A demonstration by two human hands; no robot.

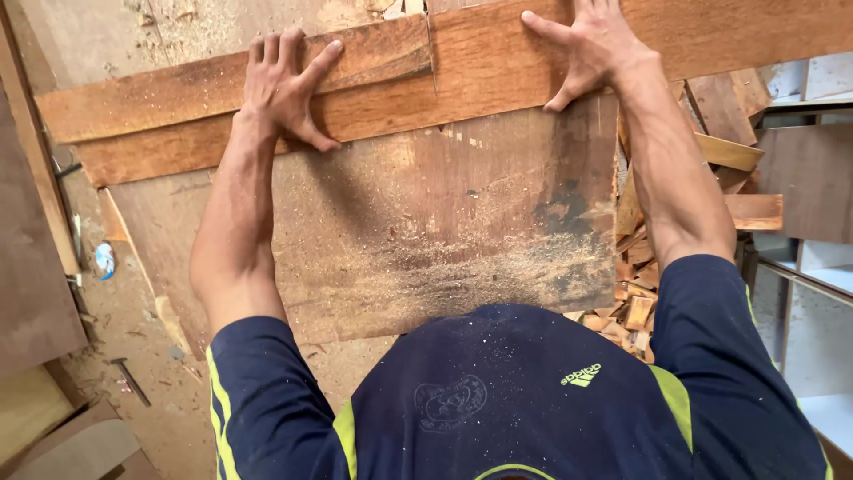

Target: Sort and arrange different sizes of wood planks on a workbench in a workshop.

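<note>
A long reddish-brown wooden plank [480,76] lies across the far side of a sawdust-covered board table [418,231]. A narrow cut [433,53] runs into the plank from its far edge, about midway along. My left hand [286,84] presses flat on the plank left of the cut, fingers spread. My right hand [586,44] presses flat on the plank right of the cut, fingers spread too. Neither hand grips anything. My dark blue shirt with yellow-green stripes fills the bottom of the view.
A heap of wood offcuts [640,293] lies to the right of the table, below larger boards [729,151]. White shelving [813,276] stands at the far right. A hammer [131,380] lies on the dusty floor at the left, near wooden panels [35,293].
</note>
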